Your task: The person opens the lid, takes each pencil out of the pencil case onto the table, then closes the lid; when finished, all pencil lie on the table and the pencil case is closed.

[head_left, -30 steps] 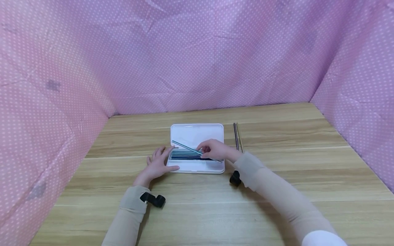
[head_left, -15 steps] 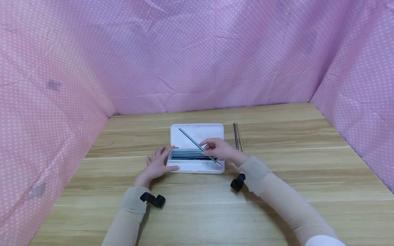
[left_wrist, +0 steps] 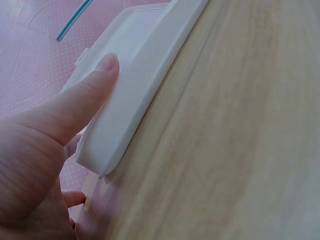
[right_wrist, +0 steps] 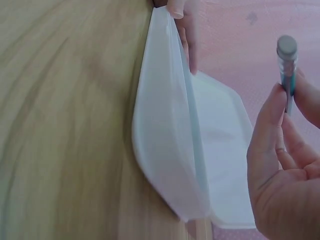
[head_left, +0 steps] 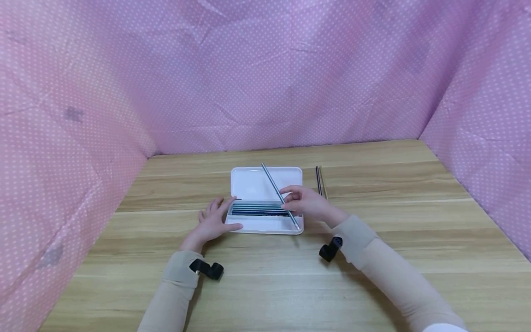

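Observation:
A white pencil case [head_left: 253,225] lies with its lid [head_left: 246,182] folded back on the table. Inside, several green and dark pencils [head_left: 255,210] sit side by side. My left hand [head_left: 211,225] rests spread at the case's left end; the thumb [left_wrist: 92,92] lies straight over the rim in the left wrist view. Above the case's right part, my right hand [head_left: 309,203] pinches a green-and-silver pencil [head_left: 274,184] between thumb and fingertips. That pencil slants, its far end over the lid. The right wrist view shows its grey eraser end [right_wrist: 287,47] pointing toward the camera.
Right of the case, a dark pencil [head_left: 318,180] and a thin tan stick [head_left: 323,182] lie side by side, partly hidden by my right hand. The wooden table [head_left: 265,281] ends at a pink dotted cloth [head_left: 265,92] behind.
My right hand has moved right and raised the pencil from low over the row, turning it from nearly lengthwise to steeply slanted. The left hand has stayed put.

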Demonstrator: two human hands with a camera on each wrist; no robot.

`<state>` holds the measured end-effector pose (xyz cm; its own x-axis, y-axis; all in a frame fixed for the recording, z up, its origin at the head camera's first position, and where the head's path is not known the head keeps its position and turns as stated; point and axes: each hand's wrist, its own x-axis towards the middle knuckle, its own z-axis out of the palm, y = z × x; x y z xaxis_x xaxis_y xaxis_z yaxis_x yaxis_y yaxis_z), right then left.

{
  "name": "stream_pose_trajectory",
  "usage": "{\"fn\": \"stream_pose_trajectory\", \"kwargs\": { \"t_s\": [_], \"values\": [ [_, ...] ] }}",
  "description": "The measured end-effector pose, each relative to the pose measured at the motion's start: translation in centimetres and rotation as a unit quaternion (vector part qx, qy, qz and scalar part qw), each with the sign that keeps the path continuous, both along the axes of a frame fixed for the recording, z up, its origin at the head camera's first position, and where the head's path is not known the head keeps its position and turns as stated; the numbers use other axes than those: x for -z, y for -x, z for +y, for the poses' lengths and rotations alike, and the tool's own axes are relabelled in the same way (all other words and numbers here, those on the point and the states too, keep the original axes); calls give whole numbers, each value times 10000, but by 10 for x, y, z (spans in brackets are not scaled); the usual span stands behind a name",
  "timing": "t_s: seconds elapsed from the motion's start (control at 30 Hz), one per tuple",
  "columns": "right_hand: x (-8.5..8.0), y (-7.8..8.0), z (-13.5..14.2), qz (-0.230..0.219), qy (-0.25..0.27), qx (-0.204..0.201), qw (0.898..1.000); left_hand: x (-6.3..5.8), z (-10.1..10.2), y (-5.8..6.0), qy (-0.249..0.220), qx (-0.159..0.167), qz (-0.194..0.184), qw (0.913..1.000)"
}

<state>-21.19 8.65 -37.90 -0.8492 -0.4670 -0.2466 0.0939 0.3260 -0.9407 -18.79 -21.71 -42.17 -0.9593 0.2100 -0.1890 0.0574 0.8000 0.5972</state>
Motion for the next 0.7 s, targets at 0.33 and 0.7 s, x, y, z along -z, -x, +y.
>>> {"fn": "stream_pose_trajectory", "kwargs": {
  "t_s": [0.33,0.7],
  "values": [
    [9,0,34,94,1,32,10000,0,1,0,17,43,19,10000],
    [9,4,73,146,-358,180,9991,-1,0,0,-7,40,29,10000]
  ]
}}
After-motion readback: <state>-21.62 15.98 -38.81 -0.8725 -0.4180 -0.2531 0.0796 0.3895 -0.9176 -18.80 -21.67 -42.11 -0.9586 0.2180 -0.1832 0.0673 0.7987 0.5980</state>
